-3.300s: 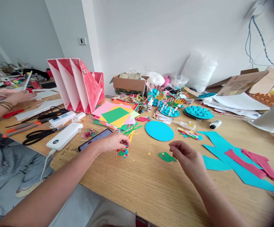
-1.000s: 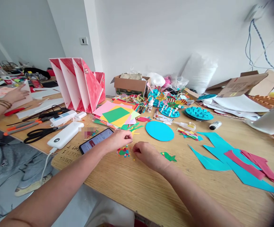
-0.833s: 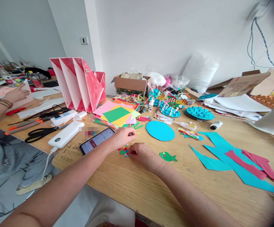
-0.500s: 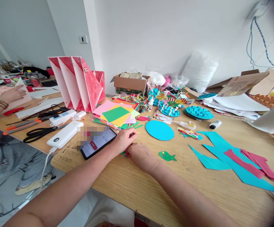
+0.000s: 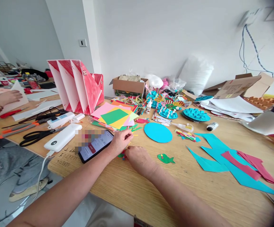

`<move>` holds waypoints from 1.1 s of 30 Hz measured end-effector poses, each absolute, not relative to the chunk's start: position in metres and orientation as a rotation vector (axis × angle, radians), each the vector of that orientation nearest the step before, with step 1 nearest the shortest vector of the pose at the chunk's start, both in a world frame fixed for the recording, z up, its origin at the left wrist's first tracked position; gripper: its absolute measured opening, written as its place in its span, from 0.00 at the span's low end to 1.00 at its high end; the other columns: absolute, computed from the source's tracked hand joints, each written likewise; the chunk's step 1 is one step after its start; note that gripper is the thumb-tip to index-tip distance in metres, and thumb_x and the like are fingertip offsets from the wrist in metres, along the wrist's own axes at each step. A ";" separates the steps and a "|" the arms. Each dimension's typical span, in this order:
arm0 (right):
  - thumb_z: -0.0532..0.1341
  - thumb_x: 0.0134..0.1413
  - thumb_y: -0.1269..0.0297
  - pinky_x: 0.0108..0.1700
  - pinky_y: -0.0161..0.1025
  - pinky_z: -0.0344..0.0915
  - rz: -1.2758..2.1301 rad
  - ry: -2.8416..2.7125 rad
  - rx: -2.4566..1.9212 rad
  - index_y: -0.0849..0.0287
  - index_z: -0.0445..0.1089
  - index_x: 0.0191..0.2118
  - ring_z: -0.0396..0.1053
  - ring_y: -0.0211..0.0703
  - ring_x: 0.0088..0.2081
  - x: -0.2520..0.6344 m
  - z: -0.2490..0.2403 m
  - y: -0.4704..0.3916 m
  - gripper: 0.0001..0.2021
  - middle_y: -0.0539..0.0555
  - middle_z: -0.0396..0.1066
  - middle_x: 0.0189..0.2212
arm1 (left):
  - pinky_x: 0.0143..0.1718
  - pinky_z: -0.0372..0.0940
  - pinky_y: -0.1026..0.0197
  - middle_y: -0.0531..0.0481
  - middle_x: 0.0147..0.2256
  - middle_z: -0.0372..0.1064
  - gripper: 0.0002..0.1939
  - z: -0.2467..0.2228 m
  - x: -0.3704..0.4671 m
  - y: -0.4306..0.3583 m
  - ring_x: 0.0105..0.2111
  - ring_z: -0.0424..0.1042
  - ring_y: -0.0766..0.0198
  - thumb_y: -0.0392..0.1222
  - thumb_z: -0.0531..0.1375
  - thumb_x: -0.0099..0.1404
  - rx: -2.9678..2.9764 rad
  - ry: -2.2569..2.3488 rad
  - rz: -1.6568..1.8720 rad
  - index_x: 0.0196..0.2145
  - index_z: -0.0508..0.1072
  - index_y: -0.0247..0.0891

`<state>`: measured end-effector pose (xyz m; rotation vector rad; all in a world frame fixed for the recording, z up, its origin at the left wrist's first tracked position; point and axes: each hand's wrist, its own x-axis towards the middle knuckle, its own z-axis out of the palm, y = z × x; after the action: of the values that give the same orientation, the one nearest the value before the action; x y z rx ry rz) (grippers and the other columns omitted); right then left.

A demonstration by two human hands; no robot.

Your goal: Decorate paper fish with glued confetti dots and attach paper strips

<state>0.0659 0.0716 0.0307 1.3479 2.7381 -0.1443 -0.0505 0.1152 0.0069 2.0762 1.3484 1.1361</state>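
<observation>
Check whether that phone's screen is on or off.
On: the phone shows a bright display with digits; pixelation hides part of it.

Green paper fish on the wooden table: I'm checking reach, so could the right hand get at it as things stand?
Probably yes. The right hand is close by, with the green paper fish just to its right, uncovered, and only wooden table seen between them.

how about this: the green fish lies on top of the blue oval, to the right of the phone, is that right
Not quite: the green fish is not on the blue oval. The head view shows it apart from it, on the table. It is right of the phone.
</observation>
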 end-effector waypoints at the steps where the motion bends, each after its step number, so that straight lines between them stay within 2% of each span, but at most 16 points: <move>1: 0.50 0.50 0.76 0.34 0.37 0.64 -0.135 2.738 1.345 0.65 0.70 0.34 0.71 0.46 0.35 0.066 0.031 0.071 0.12 0.61 0.72 0.33 | 0.26 0.57 0.69 0.55 0.22 0.64 0.04 0.007 -0.051 0.115 0.23 0.63 0.70 0.36 0.52 0.55 2.076 1.350 1.134 0.25 0.66 0.35; 7: 0.49 0.48 0.78 0.31 0.38 0.64 -0.124 2.748 1.354 0.66 0.70 0.35 0.71 0.47 0.33 0.064 0.025 0.070 0.13 0.62 0.72 0.32 | 0.26 0.57 0.69 0.56 0.22 0.65 0.05 0.006 -0.052 0.116 0.23 0.62 0.71 0.36 0.53 0.55 2.089 1.350 1.119 0.24 0.66 0.35; 11: 0.49 0.50 0.74 0.30 0.36 0.62 -0.163 2.757 1.436 0.66 0.69 0.35 0.71 0.46 0.32 0.068 0.026 0.073 0.12 0.61 0.72 0.32 | 0.26 0.56 0.69 0.56 0.22 0.64 0.05 0.007 -0.053 0.115 0.23 0.62 0.71 0.36 0.53 0.56 2.097 1.359 1.107 0.24 0.66 0.35; 14: 0.48 0.51 0.71 0.31 0.35 0.61 -0.202 2.764 1.523 0.64 0.69 0.34 0.70 0.43 0.33 0.077 0.033 0.079 0.13 0.59 0.72 0.32 | 0.27 0.56 0.69 0.56 0.22 0.64 0.05 0.009 -0.054 0.114 0.24 0.62 0.70 0.37 0.52 0.56 2.080 1.360 1.106 0.25 0.66 0.35; 17: 0.49 0.49 0.72 0.32 0.31 0.59 -0.329 2.821 1.542 0.61 0.70 0.30 0.68 0.38 0.32 0.087 0.037 0.086 0.12 0.55 0.72 0.31 | 0.26 0.56 0.69 0.56 0.21 0.62 0.06 0.011 -0.055 0.114 0.23 0.61 0.70 0.38 0.52 0.56 2.040 1.370 1.107 0.25 0.65 0.35; 21: 0.52 0.45 0.75 0.32 0.29 0.56 -0.485 2.929 1.358 0.59 0.71 0.30 0.66 0.34 0.31 0.092 0.030 0.090 0.11 0.51 0.71 0.31 | 0.25 0.56 0.70 0.56 0.21 0.61 0.06 0.011 -0.056 0.115 0.23 0.61 0.70 0.38 0.52 0.56 2.013 1.353 1.120 0.25 0.65 0.36; 24: 0.54 0.47 0.73 0.32 0.29 0.56 -0.430 2.944 1.247 0.58 0.72 0.31 0.66 0.35 0.32 0.088 0.024 0.088 0.10 0.52 0.71 0.30 | 0.25 0.56 0.70 0.56 0.21 0.61 0.05 0.010 -0.056 0.116 0.23 0.61 0.70 0.37 0.52 0.56 2.020 1.350 1.125 0.25 0.65 0.36; 33: 0.52 0.49 0.71 0.34 0.32 0.58 -0.336 2.784 1.295 0.58 0.72 0.33 0.69 0.41 0.36 0.075 0.031 0.082 0.11 0.55 0.72 0.33 | 0.26 0.56 0.70 0.56 0.22 0.63 0.05 0.005 -0.057 0.119 0.23 0.62 0.70 0.37 0.52 0.56 2.061 1.386 1.089 0.25 0.66 0.36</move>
<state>0.0754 0.0821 0.0306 1.2947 2.7843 -0.3359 -0.0569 0.1190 0.0050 2.0610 1.3857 1.0893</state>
